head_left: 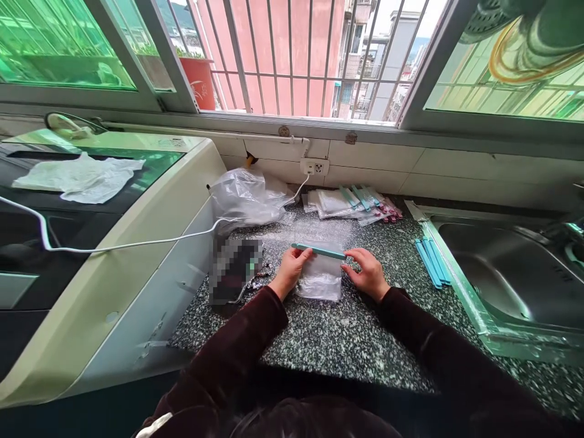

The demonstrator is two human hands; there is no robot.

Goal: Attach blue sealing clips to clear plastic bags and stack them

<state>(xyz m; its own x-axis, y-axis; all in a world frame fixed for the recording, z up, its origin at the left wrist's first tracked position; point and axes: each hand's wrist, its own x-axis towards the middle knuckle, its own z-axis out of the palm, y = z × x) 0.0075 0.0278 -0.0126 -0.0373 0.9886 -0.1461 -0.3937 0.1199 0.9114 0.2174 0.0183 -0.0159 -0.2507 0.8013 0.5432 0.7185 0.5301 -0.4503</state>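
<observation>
A long, flat teal stick (pixel 322 250) lies across the upper part of a clear plastic bag (pixel 319 285) above the speckled counter. My left hand (pixel 291 267) is closed on the stick near its left end, thumb on top, with the bag's left edge against the fingers. At the other end, my right hand (pixel 366 271) pinches the stick's tip between thumb and fingers. Whether the stick is inside the bag or on top of it, I cannot tell. Several blue sticks (pixel 431 261) lie to the right, beside the sink.
Packed clear bags with teal and pink sticks (pixel 351 201) are piled by the wall. Loose plastic bags (pixel 249 194) sit at the back left, above a blurred dark phone-like object (pixel 235 271). A white cable (pixel 182 237) runs from the wall socket (pixel 314 166) over the washing machine (pixel 150 243). A steel sink (pixel 502 261) is at right.
</observation>
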